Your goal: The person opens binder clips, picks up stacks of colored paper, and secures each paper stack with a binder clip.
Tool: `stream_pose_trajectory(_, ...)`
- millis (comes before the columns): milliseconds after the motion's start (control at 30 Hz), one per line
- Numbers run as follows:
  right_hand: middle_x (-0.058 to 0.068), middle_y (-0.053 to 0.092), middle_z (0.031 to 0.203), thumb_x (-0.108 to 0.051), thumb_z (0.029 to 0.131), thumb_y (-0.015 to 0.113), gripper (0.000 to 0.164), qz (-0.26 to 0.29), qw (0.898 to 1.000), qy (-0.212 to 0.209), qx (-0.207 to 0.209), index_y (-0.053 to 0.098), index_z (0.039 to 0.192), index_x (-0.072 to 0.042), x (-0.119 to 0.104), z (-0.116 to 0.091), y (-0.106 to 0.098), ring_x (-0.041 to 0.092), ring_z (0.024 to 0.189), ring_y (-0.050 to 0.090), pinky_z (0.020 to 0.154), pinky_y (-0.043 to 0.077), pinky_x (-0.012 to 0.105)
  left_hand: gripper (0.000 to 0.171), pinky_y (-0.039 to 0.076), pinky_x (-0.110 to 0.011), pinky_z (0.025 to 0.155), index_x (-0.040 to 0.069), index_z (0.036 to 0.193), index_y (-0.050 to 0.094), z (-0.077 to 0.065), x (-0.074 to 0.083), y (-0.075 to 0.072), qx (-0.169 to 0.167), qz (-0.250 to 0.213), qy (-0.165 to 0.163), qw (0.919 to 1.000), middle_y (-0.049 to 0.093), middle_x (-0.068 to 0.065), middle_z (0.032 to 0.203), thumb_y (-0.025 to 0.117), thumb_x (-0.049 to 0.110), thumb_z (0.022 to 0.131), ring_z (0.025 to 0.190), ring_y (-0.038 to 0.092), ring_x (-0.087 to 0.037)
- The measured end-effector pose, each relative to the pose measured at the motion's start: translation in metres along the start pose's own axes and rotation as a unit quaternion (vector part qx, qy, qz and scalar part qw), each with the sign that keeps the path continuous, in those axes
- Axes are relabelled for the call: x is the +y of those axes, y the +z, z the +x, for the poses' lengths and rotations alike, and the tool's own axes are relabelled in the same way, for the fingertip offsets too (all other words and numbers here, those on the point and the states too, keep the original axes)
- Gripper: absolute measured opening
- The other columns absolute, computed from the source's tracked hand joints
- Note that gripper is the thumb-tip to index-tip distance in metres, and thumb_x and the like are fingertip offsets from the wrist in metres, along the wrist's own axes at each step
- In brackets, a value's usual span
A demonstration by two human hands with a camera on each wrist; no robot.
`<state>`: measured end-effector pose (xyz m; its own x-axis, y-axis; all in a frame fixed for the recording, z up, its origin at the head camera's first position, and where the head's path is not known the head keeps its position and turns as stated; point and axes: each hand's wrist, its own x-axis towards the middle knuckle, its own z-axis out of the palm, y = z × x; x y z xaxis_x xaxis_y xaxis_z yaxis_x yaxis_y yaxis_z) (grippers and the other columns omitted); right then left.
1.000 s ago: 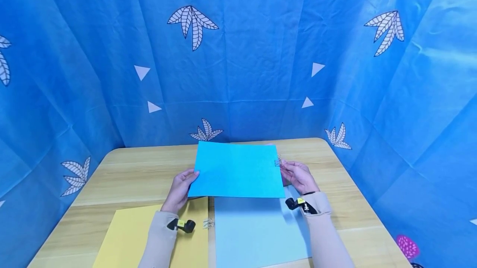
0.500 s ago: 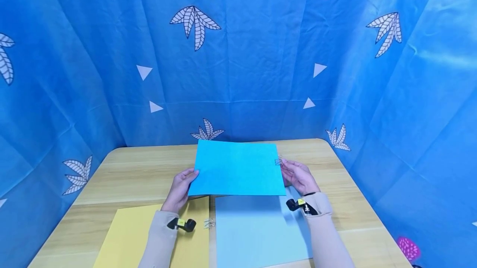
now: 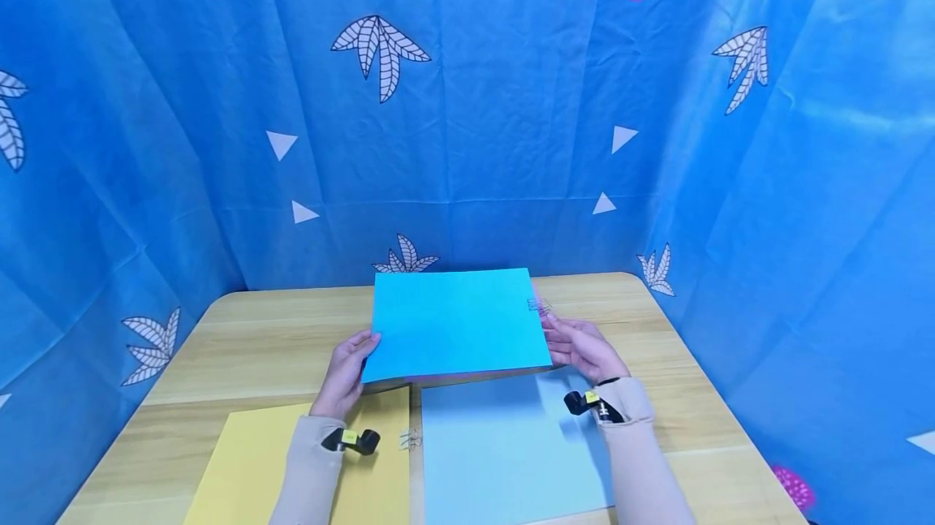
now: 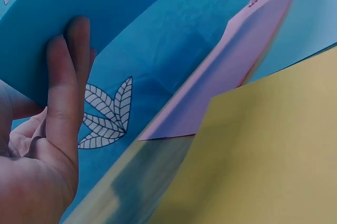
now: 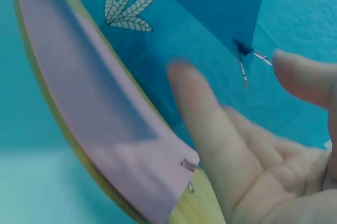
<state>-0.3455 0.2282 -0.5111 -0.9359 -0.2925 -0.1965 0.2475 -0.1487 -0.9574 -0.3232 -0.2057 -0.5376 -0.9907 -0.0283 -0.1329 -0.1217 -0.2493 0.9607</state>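
One bright blue paper sheet (image 3: 456,322), held raised above the far half of the wooden table (image 3: 256,338), near edge lifted so that its face tilts toward the head camera. A small wire paper clip (image 3: 539,306) sits on its right edge, near the top corner.

Left hand (image 3: 343,375): fingers laid straight against the sheet's left edge with the thumb behind, pinching it; this steadies the sheet while the other side is worked. Right hand (image 3: 580,346): at the right edge just below the clip, fingers loosely spread. In the right wrist view the thumb tip (image 5: 300,77) touches the wire end of the clip (image 5: 247,58); whether the hand actually grips clip or paper cannot be told.

One pink sheet (image 5: 95,119), lying flat on the table under the raised sheet, with a clip (image 5: 188,165) at its corner; hidden in the head view.

One yellow sheet (image 3: 248,468), flat at the near left. One pale blue sheet (image 3: 504,452), flat at the near right. One loose paper clip (image 3: 411,438) on the bare wood between them, within reach of either hand.

Blue patterned cloth (image 3: 467,103), hung round three sides of the table as a backdrop.
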Motion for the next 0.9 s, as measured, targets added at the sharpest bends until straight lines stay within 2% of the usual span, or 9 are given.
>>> stream_pose_trajectory(100,0.011,0.075,0.123,-0.029,0.11,0.052,0.062,-0.026,0.999,-0.012,-0.041,0.037,0.15,0.015,-0.001,0.0,0.003,0.014,0.103,0.076,0.092,0.063,0.032,0.015,0.056,-0.014,0.076,0.01,0.118,0.062,-0.001,0.003,-0.003,0.005,-0.004,0.006,1.0,0.064,0.01,0.101,0.059,0.019,0.106,0.081,0.062,-0.001)
stream_pose_trajectory(200,0.003,0.079,0.11,-0.02,0.108,0.056,0.053,-0.025,0.998,-0.017,-0.051,0.043,0.147,0.014,-0.001,0.001,0.008,0.012,0.098,0.077,0.089,0.063,0.031,0.019,0.055,-0.013,0.071,0.009,0.121,0.06,-0.002,0.005,-0.005,0.003,0.003,0.006,1.0,0.065,0.012,0.094,0.06,0.021,0.106,0.075,0.062,0.0)
stream_pose_trajectory(367,-0.005,0.077,0.093,-0.005,0.105,0.057,0.04,-0.029,0.999,-0.013,-0.036,0.051,0.14,0.013,0.001,0.001,0.014,0.008,0.086,0.077,0.08,0.065,0.027,0.029,0.058,-0.015,0.068,0.006,0.128,0.057,-0.004,0.006,-0.009,-0.009,0.016,0.002,0.9998,0.069,0.013,0.086,0.06,0.025,0.106,0.072,0.065,0.0)
stream_pose_trajectory(500,-0.006,0.074,0.089,-0.003,0.104,0.057,0.035,-0.048,0.998,-0.014,-0.022,0.054,0.134,0.013,0.003,0.003,0.021,0.006,0.081,0.075,0.075,0.064,0.024,0.033,0.059,-0.018,0.072,0.005,0.132,0.057,-0.005,0.006,-0.014,-0.008,0.021,0.0,0.9997,0.071,0.013,0.089,0.059,0.026,0.106,0.076,0.067,-0.002)
stream_pose_trajectory(667,-0.005,0.072,0.086,-0.002,0.101,0.06,0.031,-0.079,0.997,-0.021,-0.006,0.057,0.128,0.014,0.007,0.006,0.034,0.005,0.077,0.073,0.072,0.063,0.023,0.048,0.061,-0.019,0.077,0.0,0.144,0.049,-0.01,0.008,-0.025,-0.01,0.04,-0.005,0.9991,0.072,0.014,0.094,0.057,0.029,0.107,0.082,0.07,-0.001)
stream_pose_trajectory(767,-0.004,0.072,0.086,-0.002,0.101,0.061,0.031,-0.086,0.996,-0.02,0.007,0.058,0.127,0.015,0.01,0.007,0.042,0.005,0.077,0.073,0.072,0.063,0.023,0.055,0.058,-0.017,0.07,-0.003,0.15,0.042,-0.013,0.009,-0.034,-0.021,0.052,-0.015,0.9983,0.07,0.014,0.089,0.056,0.029,0.108,0.076,0.067,0.0)
stream_pose_trajectory(900,0.0,0.073,0.091,-0.002,0.101,0.061,0.033,-0.09,0.995,-0.02,0.028,0.058,0.129,0.015,0.011,0.011,0.052,0.007,0.08,0.074,0.075,0.064,0.024,0.056,0.047,-0.013,0.057,-0.005,0.15,0.038,-0.017,0.014,-0.047,-0.049,0.078,-0.025,0.9954,0.061,0.015,0.077,0.055,0.028,0.108,0.064,0.054,0.001)
